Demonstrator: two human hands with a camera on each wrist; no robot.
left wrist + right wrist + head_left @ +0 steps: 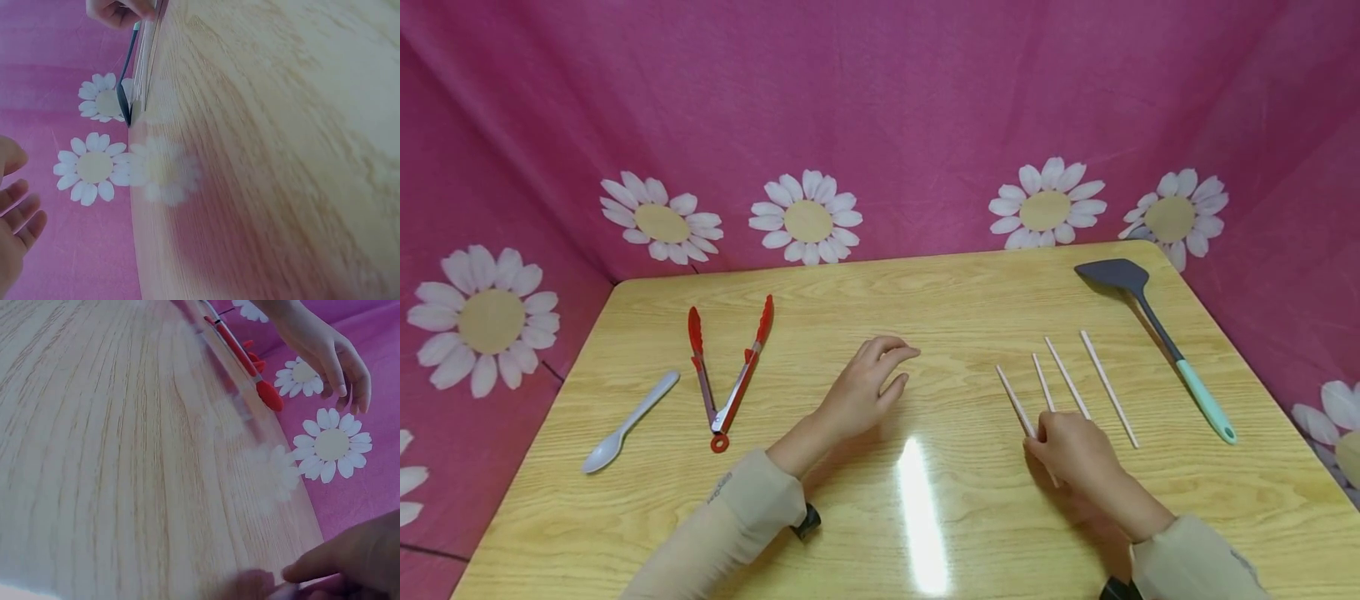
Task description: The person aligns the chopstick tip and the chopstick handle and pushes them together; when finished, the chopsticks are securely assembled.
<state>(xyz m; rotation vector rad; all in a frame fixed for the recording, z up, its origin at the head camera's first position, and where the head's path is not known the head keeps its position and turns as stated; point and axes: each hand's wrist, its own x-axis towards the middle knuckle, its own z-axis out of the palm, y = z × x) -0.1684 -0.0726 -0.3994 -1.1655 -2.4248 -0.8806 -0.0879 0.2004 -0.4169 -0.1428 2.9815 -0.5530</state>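
Note:
Several pale chopsticks (pixel 1108 387) lie side by side, slightly slanted, on the right half of the table. My right hand (pixel 1075 450) pinches the leftmost chopstick (pixel 1015 400) near its lower part; its fingers hide some of the stick and the lower ends of the two beside it. In the right wrist view, the thumb (pixel 344 559) of that hand shows at the lower corner, over a pale end. Above mid-table hovers my left hand (pixel 868 387), fingers loosely bent, holding nothing. In the left wrist view its fingers (pixel 22 212) appear at the left edge.
Red-tipped tongs (pixel 722 408) lie spread left of my left hand, with a white spoon (pixel 628 425) farther left. A dark spatula (pixel 1157 325) with a mint handle lies at the right edge. Pink flowered cloth (pixel 910 125) hangs around the wooden table (pixel 887 300).

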